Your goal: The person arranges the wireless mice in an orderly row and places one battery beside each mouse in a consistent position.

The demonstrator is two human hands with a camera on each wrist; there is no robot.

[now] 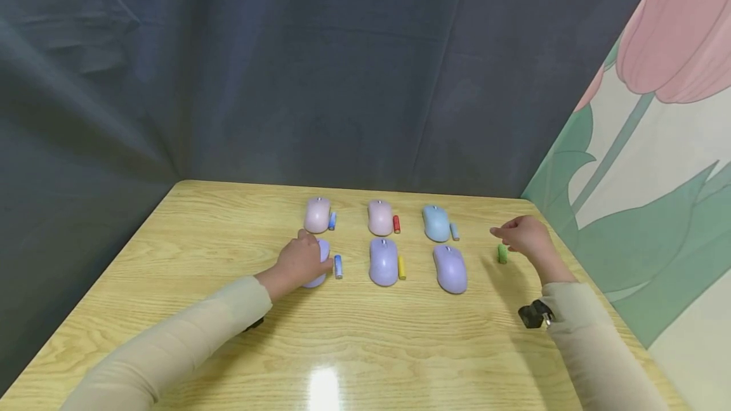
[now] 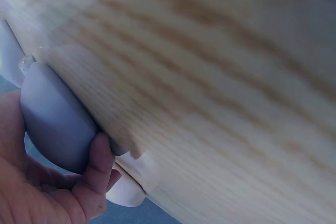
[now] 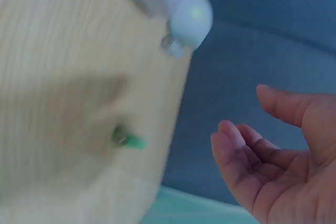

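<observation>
At the front left of the group, my left hand (image 1: 298, 263) grips a purple computer mouse (image 1: 324, 250). In the left wrist view the fingers curl round the side of this mouse (image 2: 55, 116), which is on or close to the table. A blue-and-white battery (image 1: 338, 267) lies just right of that hand. My right hand (image 1: 525, 236) hovers at the table's right side, holding nothing, its thumb and fingertips apart in the right wrist view. Near and below it is a green battery (image 1: 502, 254) on the wood.
A pink mouse (image 1: 380, 217) with a red battery (image 1: 396, 224), a pale mouse (image 1: 317, 215) with a blue battery (image 1: 332, 221), and a light blue mouse (image 1: 436, 223) form the back row. Two more purple mice (image 1: 384, 262) stand in front, one beside a yellow battery (image 1: 402, 267). Dark curtain (image 1: 320, 68) behind.
</observation>
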